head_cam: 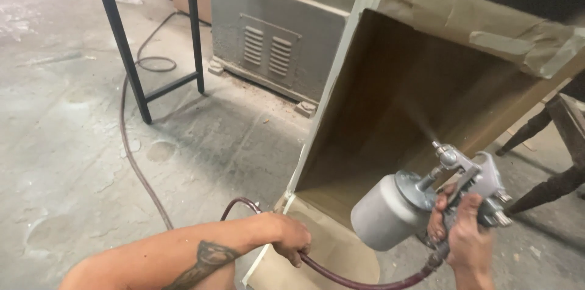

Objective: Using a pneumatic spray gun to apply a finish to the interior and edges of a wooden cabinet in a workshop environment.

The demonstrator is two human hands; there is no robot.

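Spray gun [454, 189] with grey metal cup [390, 211], held at open brown cabinet box [396, 113].

Held in right hand [466, 238], fingers wrapped tight round handle and trigger; nozzle aimed up and away, long axis slanting toward box interior just ahead, faint mist off tip. Dark red hose [341, 275] trailing from gun base leftward under left hand [289, 238], fingers curled down at masked lower edge of box; whether gripping hose or edge, hard to tell. Left forearm reaching across low in view. Box tilted on concrete floor [67, 144], paper masking [487, 22] taped along rim. Grey vented panel [274, 46] and black metal frame [128, 52] behind.
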